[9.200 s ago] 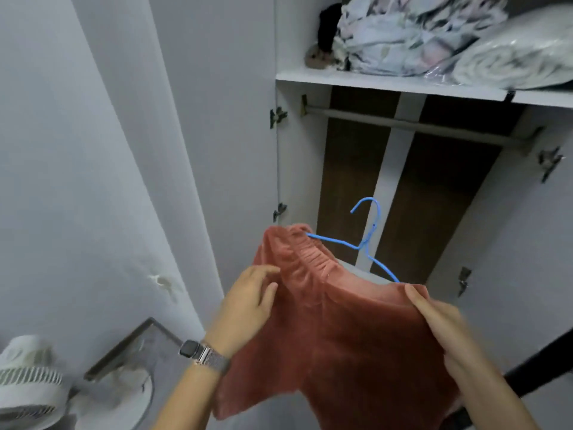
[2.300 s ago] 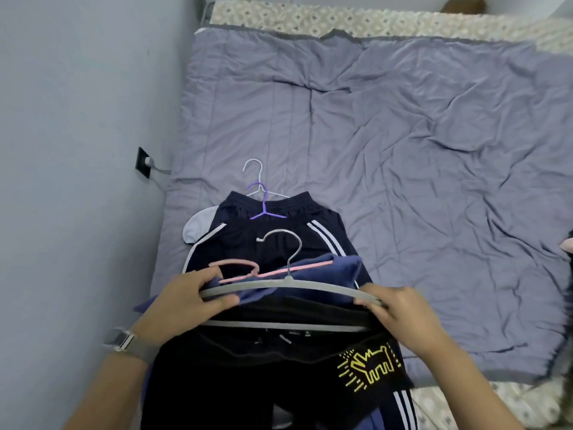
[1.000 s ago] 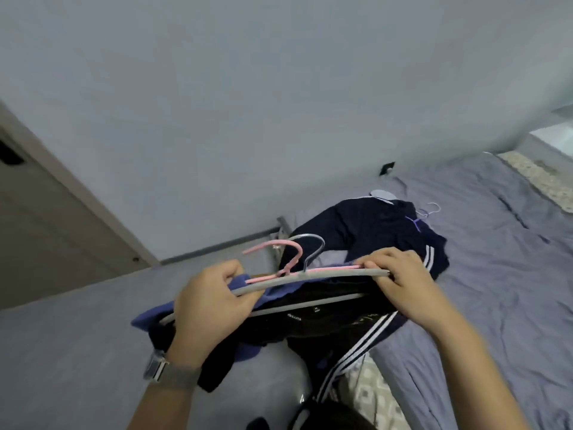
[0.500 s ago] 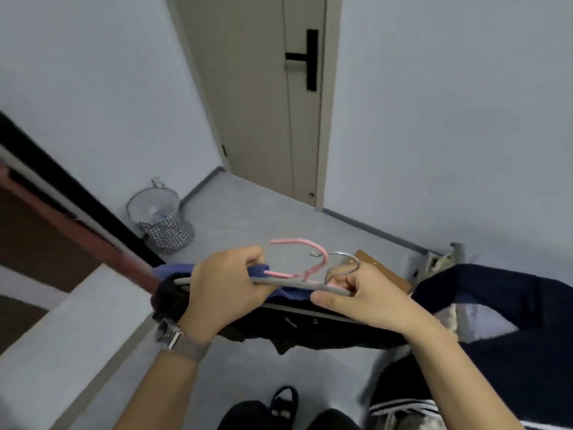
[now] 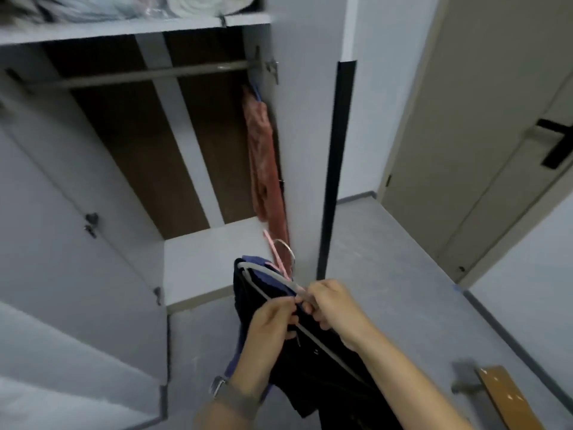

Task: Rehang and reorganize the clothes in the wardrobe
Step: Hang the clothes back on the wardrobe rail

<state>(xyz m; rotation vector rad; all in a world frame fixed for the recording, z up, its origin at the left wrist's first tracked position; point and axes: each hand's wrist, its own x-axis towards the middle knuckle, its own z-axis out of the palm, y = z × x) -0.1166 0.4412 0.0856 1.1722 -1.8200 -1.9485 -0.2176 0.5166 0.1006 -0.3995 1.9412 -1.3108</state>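
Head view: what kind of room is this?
Probably a bedroom: an open wardrobe with a rail and one hung garment, beside a door.

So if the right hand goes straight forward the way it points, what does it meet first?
Probably the salmon-pink garment hanging at the rail's right end; the right hand points toward it, though depth is unclear.
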